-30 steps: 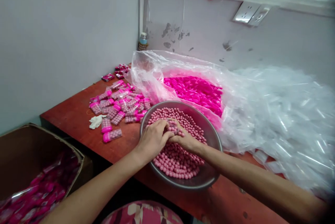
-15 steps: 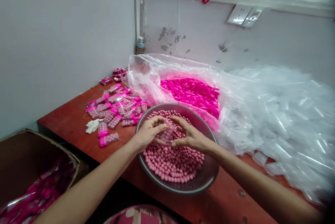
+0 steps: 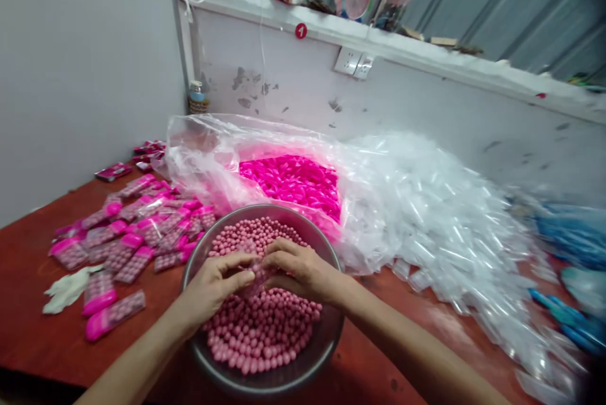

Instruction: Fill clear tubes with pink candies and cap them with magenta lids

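Note:
Above a metal bowl (image 3: 335, 342) of round pink beads (image 3: 265, 326), my left hand (image 3: 206, 288) pinches a small clear plastic container (image 3: 257, 275) between thumb and fingers. My right hand (image 3: 305, 269) is curled in from the other side, its fingertips at the container. What those fingers hold, if anything, is hidden. Several bead-filled containers with bright pink caps (image 3: 127, 253) lie in a heap left of the bowl. Behind it, a clear plastic bag (image 3: 199, 159) stands open around many loose pink caps (image 3: 293, 184).
A large pile of clear empty containers (image 3: 435, 228) spreads over the red table (image 3: 374, 342) to the right. A crumpled white scrap (image 3: 69, 291) lies at the left. Blue items (image 3: 568, 316) sit at the far right. A cluttered shelf (image 3: 322, 29) runs along the wall.
The view has turned right, so the bowl and hands appear further left. My right hand's fingers, spread apart before, have curled in closer to the container in my left hand.

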